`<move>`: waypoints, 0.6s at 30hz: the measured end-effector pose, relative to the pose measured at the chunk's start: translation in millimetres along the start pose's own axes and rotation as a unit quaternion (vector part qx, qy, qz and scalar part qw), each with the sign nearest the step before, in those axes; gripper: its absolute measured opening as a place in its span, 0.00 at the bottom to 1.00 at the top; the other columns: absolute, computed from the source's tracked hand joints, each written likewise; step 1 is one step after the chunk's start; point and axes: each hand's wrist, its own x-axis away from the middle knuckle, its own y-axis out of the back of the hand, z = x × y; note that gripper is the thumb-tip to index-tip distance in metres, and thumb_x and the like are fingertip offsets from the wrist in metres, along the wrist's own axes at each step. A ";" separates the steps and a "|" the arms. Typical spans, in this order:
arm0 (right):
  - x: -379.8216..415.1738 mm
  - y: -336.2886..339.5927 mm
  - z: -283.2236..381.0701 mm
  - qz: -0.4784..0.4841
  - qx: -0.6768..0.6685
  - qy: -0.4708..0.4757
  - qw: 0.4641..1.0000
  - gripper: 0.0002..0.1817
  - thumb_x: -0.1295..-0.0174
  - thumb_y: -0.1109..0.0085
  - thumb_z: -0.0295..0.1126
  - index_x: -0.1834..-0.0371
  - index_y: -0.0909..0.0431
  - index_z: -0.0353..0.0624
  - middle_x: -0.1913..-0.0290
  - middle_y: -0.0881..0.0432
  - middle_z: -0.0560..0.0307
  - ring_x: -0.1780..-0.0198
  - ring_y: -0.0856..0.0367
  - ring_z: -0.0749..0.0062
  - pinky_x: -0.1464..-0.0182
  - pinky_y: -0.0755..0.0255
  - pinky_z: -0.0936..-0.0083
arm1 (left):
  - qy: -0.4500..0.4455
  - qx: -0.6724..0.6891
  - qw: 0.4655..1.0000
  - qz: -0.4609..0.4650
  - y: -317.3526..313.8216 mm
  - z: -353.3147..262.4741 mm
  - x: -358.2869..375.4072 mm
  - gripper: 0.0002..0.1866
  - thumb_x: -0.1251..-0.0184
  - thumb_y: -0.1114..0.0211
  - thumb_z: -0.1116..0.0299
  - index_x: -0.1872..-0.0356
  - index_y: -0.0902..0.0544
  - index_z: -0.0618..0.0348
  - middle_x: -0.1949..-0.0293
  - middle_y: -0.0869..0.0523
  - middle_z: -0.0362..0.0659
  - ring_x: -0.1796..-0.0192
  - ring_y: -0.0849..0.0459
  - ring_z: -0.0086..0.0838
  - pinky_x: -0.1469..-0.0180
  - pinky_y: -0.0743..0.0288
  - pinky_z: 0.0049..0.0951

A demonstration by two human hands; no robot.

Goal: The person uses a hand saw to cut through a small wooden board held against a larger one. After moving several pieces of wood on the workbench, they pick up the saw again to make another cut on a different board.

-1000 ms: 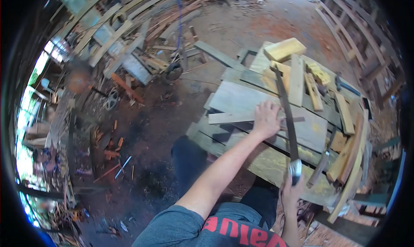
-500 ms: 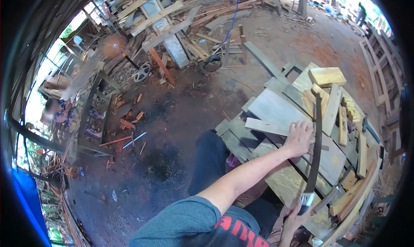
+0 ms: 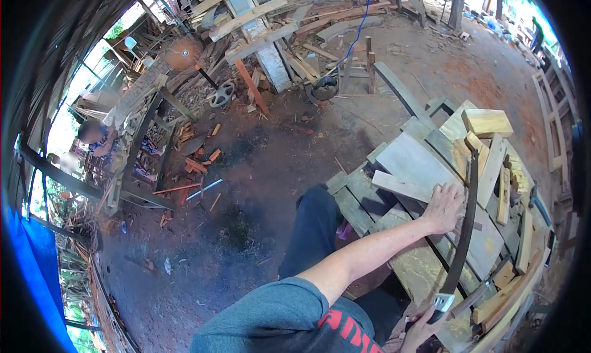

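My left hand (image 3: 444, 209) presses down on a pale wood strip (image 3: 400, 185), its fingers bent over the strip near one end. The strip lies across a bench of rough planks (image 3: 352, 211). Low in view, my right hand (image 3: 421, 329) is wrapped round the dark handle of a hand saw (image 3: 463, 247). A light grey metal piece joins handle and blade. The long dark blade runs away from me, just right of my left hand, and crosses beside the strip's end. Its teeth cannot be made out, nor whether it touches the strip.
A yellowish wood block (image 3: 487, 123) and several offcuts lie at the bench's far and right sides. A dark-handled tool (image 3: 540, 206) rests at the right. Across the dirt floor, a person (image 3: 98, 137) sits behind a wooden frame (image 3: 138, 146). An orange disc (image 3: 183, 53) stands near stacked timber.
The view has shifted, moving the scene rightward. My right hand has drawn the saw back toward my body. My left hand has stayed on the wood strip.
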 end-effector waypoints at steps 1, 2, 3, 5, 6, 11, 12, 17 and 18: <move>-9.8 -7.4 6.5 -0.002 0.001 -0.001 1.000 0.26 0.24 0.47 0.38 0.30 0.38 0.36 0.78 0.30 0.60 0.84 0.34 0.81 0.83 0.38 0.79 | 0.000 -0.009 1.000 0.005 1.2 0.0 -0.5 0.21 0.47 0.28 0.65 0.52 0.21 0.58 0.53 0.29 0.49 0.46 0.32 0.43 0.46 0.40 0.43; -26.4 -13.0 9.0 0.007 0.056 0.020 0.998 0.26 0.24 0.47 0.39 0.31 0.38 0.35 0.80 0.30 0.60 0.84 0.33 0.79 0.82 0.39 0.78 | 0.000 -0.020 1.000 0.006 3.8 -0.7 -1.6 0.21 0.47 0.27 0.64 0.52 0.21 0.58 0.53 0.29 0.49 0.46 0.32 0.43 0.46 0.40 0.43; -44.1 -20.5 14.9 0.017 0.109 0.044 0.993 0.25 0.24 0.48 0.39 0.32 0.37 0.33 0.81 0.30 0.59 0.84 0.32 0.78 0.82 0.39 0.77 | -0.001 -0.023 1.000 0.001 4.6 -1.0 -1.3 0.21 0.47 0.27 0.64 0.52 0.21 0.58 0.53 0.29 0.49 0.46 0.32 0.43 0.46 0.40 0.43; -70.0 -39.1 40.7 0.058 0.171 0.036 0.983 0.25 0.23 0.50 0.39 0.32 0.37 0.33 0.80 0.29 0.59 0.83 0.31 0.77 0.81 0.39 0.77 | 0.008 -0.015 1.000 0.000 1.3 0.1 -1.1 0.21 0.46 0.28 0.64 0.52 0.21 0.59 0.52 0.29 0.49 0.45 0.32 0.43 0.46 0.40 0.43; -74.7 -42.0 30.1 0.060 0.120 0.044 0.990 0.24 0.23 0.49 0.39 0.32 0.37 0.34 0.80 0.30 0.59 0.84 0.32 0.78 0.82 0.39 0.78 | 0.004 -0.019 1.000 -0.004 0.1 -0.5 -1.7 0.21 0.46 0.28 0.64 0.52 0.21 0.59 0.52 0.29 0.49 0.45 0.32 0.43 0.46 0.40 0.43; -21.1 -7.2 -16.5 0.039 0.047 0.050 0.997 0.24 0.24 0.48 0.37 0.31 0.38 0.36 0.80 0.29 0.59 0.85 0.33 0.79 0.84 0.39 0.80 | 0.010 -0.021 1.000 -0.005 -2.6 0.1 -2.0 0.21 0.45 0.28 0.63 0.52 0.21 0.59 0.52 0.29 0.50 0.45 0.32 0.44 0.44 0.39 0.42; -8.1 1.0 -18.0 0.031 0.012 0.046 0.998 0.24 0.24 0.48 0.37 0.31 0.38 0.36 0.80 0.29 0.59 0.85 0.33 0.79 0.84 0.40 0.80 | 0.013 -0.021 1.000 -0.002 -3.4 1.7 -1.2 0.21 0.45 0.28 0.63 0.52 0.21 0.59 0.52 0.29 0.50 0.45 0.32 0.44 0.44 0.39 0.42; -47.7 -24.0 4.2 0.031 0.100 0.055 0.993 0.24 0.24 0.48 0.39 0.33 0.36 0.36 0.81 0.31 0.63 0.85 0.34 0.82 0.83 0.41 0.81 | -0.006 -0.005 1.000 0.011 -0.9 4.3 -1.6 0.21 0.47 0.27 0.63 0.52 0.21 0.58 0.52 0.29 0.50 0.46 0.32 0.44 0.46 0.39 0.43; -58.3 -34.0 16.5 0.032 0.098 0.058 0.993 0.24 0.24 0.48 0.39 0.33 0.36 0.36 0.81 0.31 0.63 0.85 0.34 0.82 0.83 0.41 0.81 | -0.006 -0.007 1.000 0.008 -2.7 5.4 -1.1 0.21 0.47 0.27 0.63 0.52 0.21 0.58 0.52 0.29 0.50 0.46 0.32 0.44 0.46 0.39 0.43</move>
